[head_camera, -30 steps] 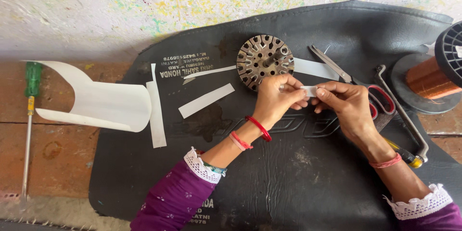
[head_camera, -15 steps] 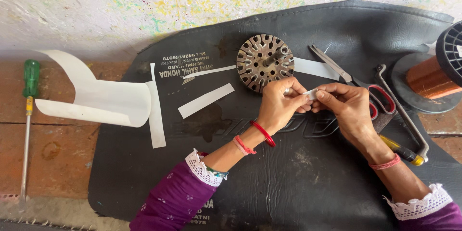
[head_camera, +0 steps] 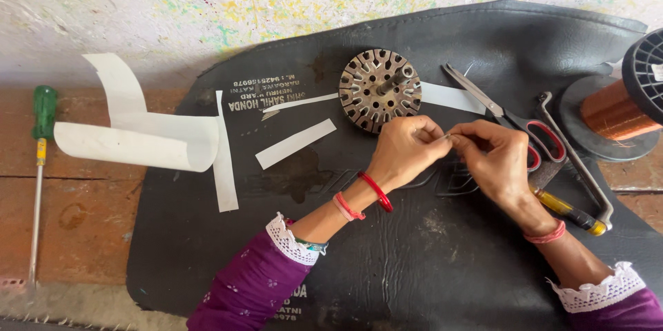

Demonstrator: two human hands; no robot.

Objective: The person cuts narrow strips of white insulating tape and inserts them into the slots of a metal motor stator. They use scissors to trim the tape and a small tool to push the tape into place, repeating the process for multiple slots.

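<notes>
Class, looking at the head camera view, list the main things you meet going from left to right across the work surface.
Green-handled screwdriver → curled white paper sheet → loose paper strip → slotted metal motor core → left hand → right hand → copper wire spool.

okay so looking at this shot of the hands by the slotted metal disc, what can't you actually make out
Head view only:
- The small pale piece pinched between the left hand and right hand: fingertips cover it, too small to identify.
- Copper wire spool: cut off by the right edge.
- Scissors handles: partly hidden behind the right hand.
</notes>
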